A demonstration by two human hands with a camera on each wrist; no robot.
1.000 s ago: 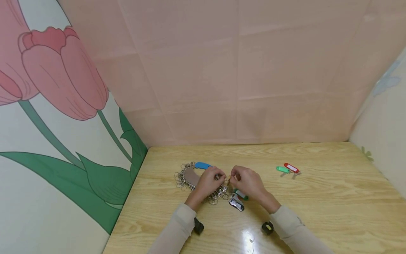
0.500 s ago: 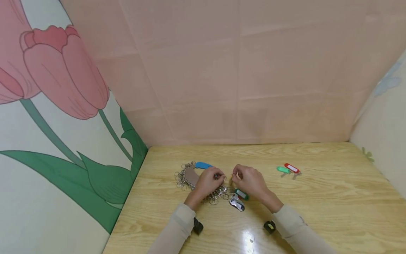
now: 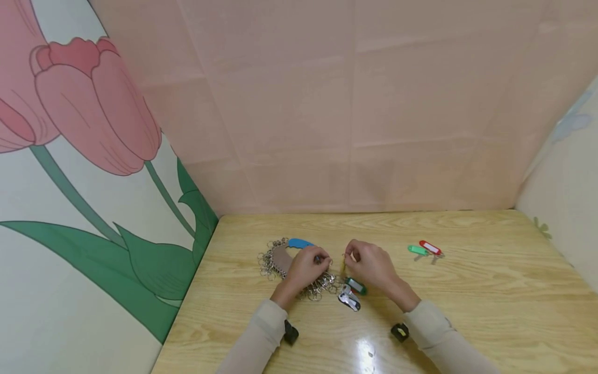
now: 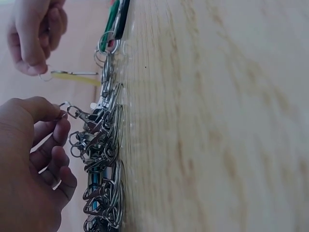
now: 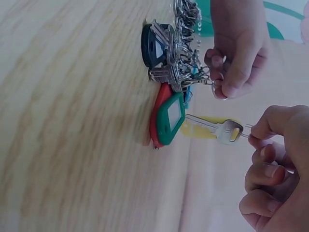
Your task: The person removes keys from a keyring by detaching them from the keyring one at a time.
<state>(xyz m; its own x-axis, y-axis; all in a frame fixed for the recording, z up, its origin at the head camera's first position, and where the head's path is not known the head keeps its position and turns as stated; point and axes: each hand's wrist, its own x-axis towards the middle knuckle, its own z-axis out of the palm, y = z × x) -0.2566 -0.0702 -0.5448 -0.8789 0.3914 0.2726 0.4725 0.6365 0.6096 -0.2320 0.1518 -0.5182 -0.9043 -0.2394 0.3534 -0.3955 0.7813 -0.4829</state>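
Looks forward and down over the table (image 3: 490,301) from the head, farther off. From each wrist, looks low, close and turned sideways, sharing the yellow tag (image 5: 200,131) between views

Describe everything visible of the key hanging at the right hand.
The key looks like silver metal, with a broad head pierced by an opening and a long, narrow blade. It hangs blade toward the table from a small ring pinched by the right hand, beside a yellow tag; whether they touch is unclear.
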